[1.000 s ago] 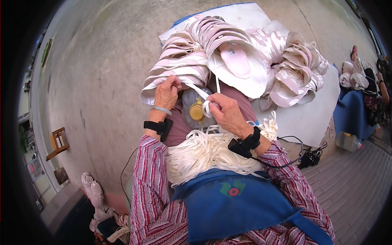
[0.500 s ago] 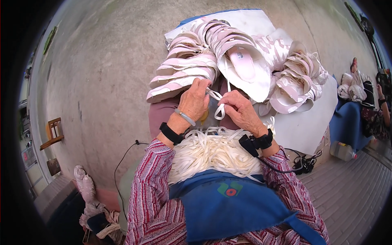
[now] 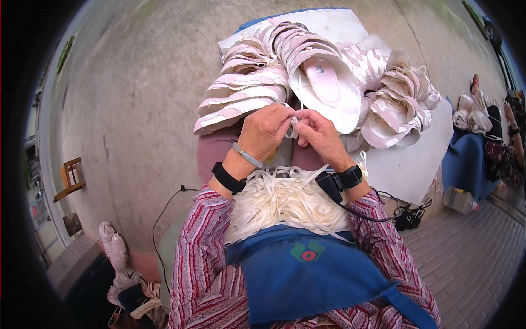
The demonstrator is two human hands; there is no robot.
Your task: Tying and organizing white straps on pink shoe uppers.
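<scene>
White strip, one only, pinched between both hands just in front of the pile of shoe uppers. Left hand curled shut around one end, fingertips closed tight; right hand likewise closed on the other end, thumb and forefinger pressed together. Below, across the lap, a heap of loose white strips, too many to count, over a blue apron. Plastic bottle well apart at right.
</scene>
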